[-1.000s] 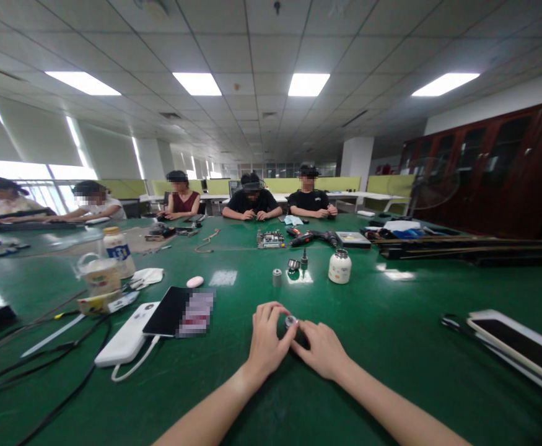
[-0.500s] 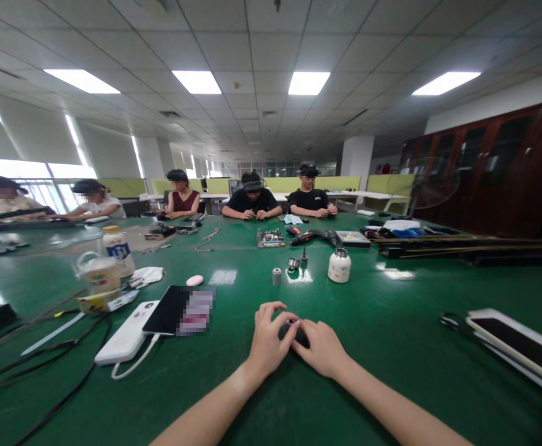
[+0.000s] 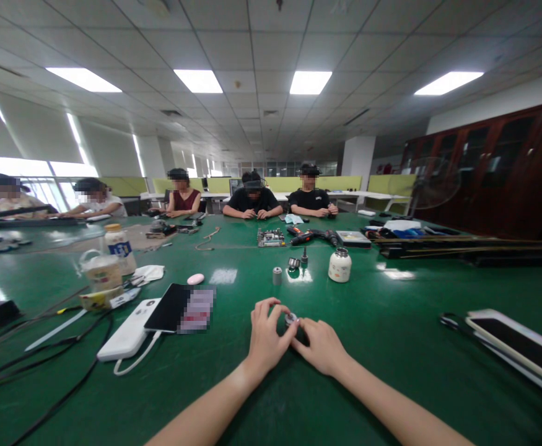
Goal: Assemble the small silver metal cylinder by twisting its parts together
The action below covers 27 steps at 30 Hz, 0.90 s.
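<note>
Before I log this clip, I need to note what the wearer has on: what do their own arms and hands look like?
The left hand and right hand are bare, with no gloves. No sleeve shows on the left forearm or right forearm, and I see no watch, bracelet, ring or cable on either.

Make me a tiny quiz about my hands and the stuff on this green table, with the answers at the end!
1. True or false: the white jar is lying on its side.
2. What lies partly on the white power bank? a) pink oval thing b) black phone c) drill
3. Fill in the number: ___ of your hands are at the small round metal piece.

Key: 1. False, it stands upright. 2. b. 3. Two: left hand and right hand.
</note>
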Motion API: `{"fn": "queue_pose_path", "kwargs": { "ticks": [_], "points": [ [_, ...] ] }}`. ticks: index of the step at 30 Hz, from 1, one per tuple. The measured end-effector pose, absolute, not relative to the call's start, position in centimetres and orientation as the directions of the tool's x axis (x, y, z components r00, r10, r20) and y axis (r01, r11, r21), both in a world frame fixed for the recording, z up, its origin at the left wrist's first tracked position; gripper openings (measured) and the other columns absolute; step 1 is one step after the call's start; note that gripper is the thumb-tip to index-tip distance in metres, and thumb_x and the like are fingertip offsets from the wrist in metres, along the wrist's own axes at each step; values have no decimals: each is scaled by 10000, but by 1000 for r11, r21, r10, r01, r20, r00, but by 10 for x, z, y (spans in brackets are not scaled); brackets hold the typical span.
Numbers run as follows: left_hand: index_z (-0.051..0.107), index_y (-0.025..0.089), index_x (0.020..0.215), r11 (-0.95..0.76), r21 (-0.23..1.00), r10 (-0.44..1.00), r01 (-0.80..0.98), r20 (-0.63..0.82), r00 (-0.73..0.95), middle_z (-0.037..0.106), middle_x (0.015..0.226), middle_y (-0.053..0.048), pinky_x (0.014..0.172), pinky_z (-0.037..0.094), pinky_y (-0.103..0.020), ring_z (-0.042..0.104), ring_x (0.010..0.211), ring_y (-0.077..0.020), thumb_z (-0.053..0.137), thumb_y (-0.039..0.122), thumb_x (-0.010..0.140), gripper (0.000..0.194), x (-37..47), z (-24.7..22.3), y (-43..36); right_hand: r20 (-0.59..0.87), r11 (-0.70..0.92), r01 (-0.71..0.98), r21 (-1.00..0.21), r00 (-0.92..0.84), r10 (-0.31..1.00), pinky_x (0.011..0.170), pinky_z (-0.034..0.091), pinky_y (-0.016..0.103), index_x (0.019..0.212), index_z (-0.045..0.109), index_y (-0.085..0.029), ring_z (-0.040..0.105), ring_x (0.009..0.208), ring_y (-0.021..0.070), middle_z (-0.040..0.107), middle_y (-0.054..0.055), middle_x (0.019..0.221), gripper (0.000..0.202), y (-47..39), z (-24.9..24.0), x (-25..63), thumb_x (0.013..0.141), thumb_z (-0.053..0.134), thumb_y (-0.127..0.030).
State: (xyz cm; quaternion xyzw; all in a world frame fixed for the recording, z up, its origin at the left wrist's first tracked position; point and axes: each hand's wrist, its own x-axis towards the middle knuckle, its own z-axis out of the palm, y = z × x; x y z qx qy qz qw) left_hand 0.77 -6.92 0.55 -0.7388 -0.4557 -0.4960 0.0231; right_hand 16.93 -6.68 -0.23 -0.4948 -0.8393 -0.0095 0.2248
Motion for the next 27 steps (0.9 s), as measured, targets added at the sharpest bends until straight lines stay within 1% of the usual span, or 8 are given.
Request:
{"fn": "queue_pose_path", "kwargs": {
  "ticks": [7, 16, 19, 22, 27],
  "points": [
    [690, 272, 950, -613, 413, 639, 673, 761, 115, 565, 1081, -54, 926, 426, -429, 504, 1079, -255, 635, 240, 865, 106, 6, 3, -66, 387, 514, 832, -208, -412, 825, 716, 406, 306, 1009, 625, -193, 667, 830, 231, 719, 64, 938, 266, -66, -2, 169, 936, 490, -411],
    [701, 249, 945, -597, 421, 633, 683, 770, 78, 597, 1016, -42, 910, 440, -371, 531, 1024, -216, 598, 232, 902, 113, 5, 0, -62, 386, 519, 830, -207, -418, 822, 702, 395, 302, 980, 627, -193, 668, 807, 226, 717, 53, 903, 263, -67, -1, 169, 936, 503, -421],
    [711, 257, 967, -541, 426, 643, 725, 766, 29, 617, 993, -38, 909, 423, -377, 534, 1011, -216, 592, 254, 914, 131, -1, 1, -57, 390, 516, 830, -210, -413, 823, 704, 394, 296, 981, 629, -201, 669, 819, 221, 715, 57, 917, 273, -67, -2, 169, 938, 499, -437],
    [737, 297, 987, -445, 435, 662, 783, 748, -39, 627, 1026, -49, 907, 393, -425, 508, 1044, -253, 613, 277, 901, 152, -14, 0, -47, 393, 514, 831, -212, -409, 823, 697, 390, 296, 967, 630, -204, 666, 814, 221, 713, 62, 924, 287, -67, -1, 169, 939, 491, -453],
    [795, 301, 812, -283, 444, 718, 850, 686, -119, 648, 1027, -103, 846, 380, -509, 469, 1028, -336, 664, 358, 843, 147, -32, -15, -31, 396, 517, 830, -209, -411, 821, 700, 390, 299, 968, 629, -203, 659, 804, 222, 711, 62, 917, 300, -68, 0, 169, 942, 480, -462]
  ]
}}
